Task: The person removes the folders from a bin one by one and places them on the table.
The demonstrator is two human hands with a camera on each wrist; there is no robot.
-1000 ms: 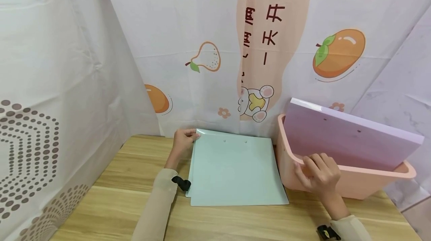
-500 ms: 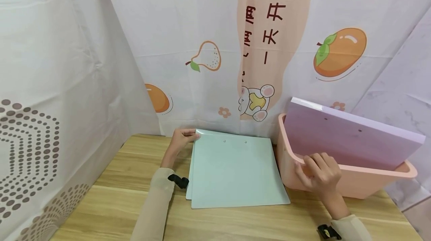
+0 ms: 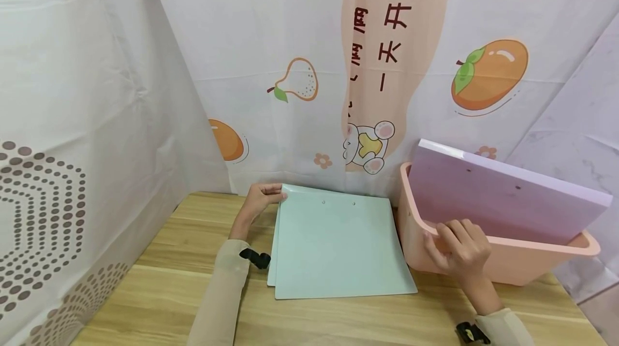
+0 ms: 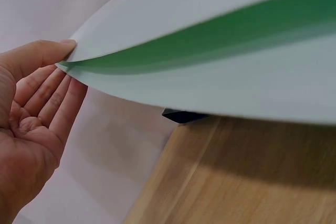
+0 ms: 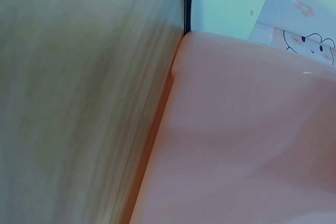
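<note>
My left hand (image 3: 255,205) pinches the far left corner of a pale mint-green file folder (image 3: 343,249) between thumb and fingers. The left wrist view shows the folder's two covers (image 4: 210,90) bowed apart, with darker green inside. Two rivets show near its far edge. My right hand (image 3: 461,249) grips the near rim of a pink plastic bin (image 3: 515,260), fingers curled over the edge. A purple folder (image 3: 493,195), also with two rivets, leans upright in the bin and sticks out above it. The right wrist view catches the bin's side wall (image 5: 247,129), but not the hand.
The wood-grain table (image 3: 164,265) carries folder and bin side by side. A white printed cloth (image 3: 271,29) hangs right behind them, and another cloth (image 3: 96,93) closes off the left. A dark object (image 4: 184,115) shows under the mint folder.
My left hand and forearm have shifted slightly left, and the mint folder's near edge sits a little nearer. The right hand has kept its grip on the bin.
</note>
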